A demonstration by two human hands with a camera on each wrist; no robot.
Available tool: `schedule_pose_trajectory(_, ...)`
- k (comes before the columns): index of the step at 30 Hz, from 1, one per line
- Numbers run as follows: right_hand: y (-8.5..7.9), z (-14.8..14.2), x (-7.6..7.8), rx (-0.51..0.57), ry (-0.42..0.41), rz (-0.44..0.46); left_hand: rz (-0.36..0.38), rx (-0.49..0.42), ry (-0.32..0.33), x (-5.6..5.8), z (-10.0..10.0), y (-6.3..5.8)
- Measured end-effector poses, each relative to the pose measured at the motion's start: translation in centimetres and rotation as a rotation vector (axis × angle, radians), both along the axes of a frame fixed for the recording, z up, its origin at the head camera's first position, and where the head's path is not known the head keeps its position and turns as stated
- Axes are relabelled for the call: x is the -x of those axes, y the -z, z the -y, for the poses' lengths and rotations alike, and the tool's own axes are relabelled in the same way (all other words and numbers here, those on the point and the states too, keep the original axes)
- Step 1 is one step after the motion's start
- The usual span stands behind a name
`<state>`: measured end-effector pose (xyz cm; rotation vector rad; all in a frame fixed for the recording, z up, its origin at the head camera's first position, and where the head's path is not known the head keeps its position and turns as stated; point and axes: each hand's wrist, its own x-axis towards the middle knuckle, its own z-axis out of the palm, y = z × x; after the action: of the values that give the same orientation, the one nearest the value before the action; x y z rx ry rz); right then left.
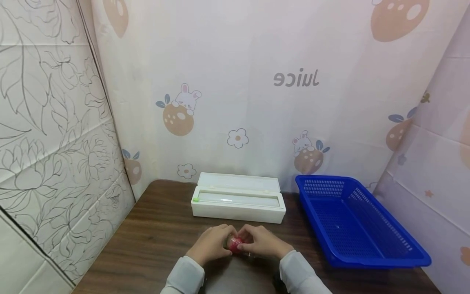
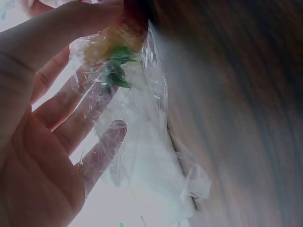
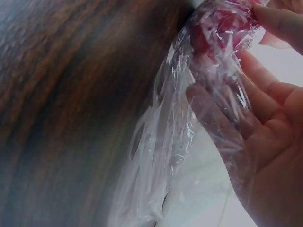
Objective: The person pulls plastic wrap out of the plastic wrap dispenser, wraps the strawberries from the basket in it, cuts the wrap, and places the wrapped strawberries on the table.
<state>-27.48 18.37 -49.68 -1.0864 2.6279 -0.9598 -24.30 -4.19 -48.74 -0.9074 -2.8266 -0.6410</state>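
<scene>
Between both hands in the head view is a red strawberry (image 1: 235, 243), wrapped in clear plastic wrap (image 3: 163, 127). My left hand (image 1: 212, 243) grips its left side, with the thumb over the wrapped fruit and the other fingers behind it. From the opposite side my right hand (image 1: 265, 242) pinches the fruit and film between thumb and fingertips. Green leaves (image 2: 118, 68) and a pale yellowish end show through the film in the left wrist view. Loose, crumpled film trails from the fruit past the fingers of both hands.
Behind the hands stands a white cling film dispenser (image 1: 238, 215) with its lid raised and a small green slider at its left end. A blue plastic basket (image 1: 323, 234) sits at the right of the dark wooden table (image 1: 154, 237). Patterned sheets (image 1: 238, 102) enclose the back and sides.
</scene>
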Motion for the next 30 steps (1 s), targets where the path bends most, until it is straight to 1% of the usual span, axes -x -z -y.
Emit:
schedule_pose_trajectory(3,0.0,-0.1,0.0,0.0,-0.008,0.009,0.012,-0.001,0.0,0.1,0.1,0.1)
schedule_pose_trajectory(7,-0.1,0.0,-0.1,-0.017,-0.006,0.005,0.056,-0.029,0.0,0.2,0.3,0.2)
schedule_pose_trajectory(11,-0.2,0.0,-0.1,-0.043,0.018,0.003,0.097,-0.052,0.002,0.6,0.4,0.5)
schedule_pose_trajectory(14,-0.2,0.0,-0.1,-0.046,0.036,0.025,0.112,-0.058,0.001,0.9,0.5,0.7)
schedule_pose_trajectory(18,-0.1,-0.3,-0.1,-0.052,0.033,0.016,0.135,-0.076,-0.005,1.2,0.6,0.9)
schedule_pose_trajectory(21,-0.1,-0.5,-0.1,-0.072,0.034,-0.04,0.155,-0.078,-0.018,1.3,0.6,0.8)
schedule_pose_trajectory(24,-0.2,-0.6,-0.1,-0.081,0.035,-0.123,0.182,-0.065,-0.037,1.4,0.5,0.6)
schedule_pose_trajectory(26,-0.2,-0.6,-0.2,-0.081,0.035,-0.193,0.191,-0.052,-0.043,1.6,0.5,0.5)
schedule_pose_trajectory(30,0.0,-0.1,-0.4,-0.114,0.013,-0.395,0.159,-0.013,-0.047,1.8,0.5,0.2)
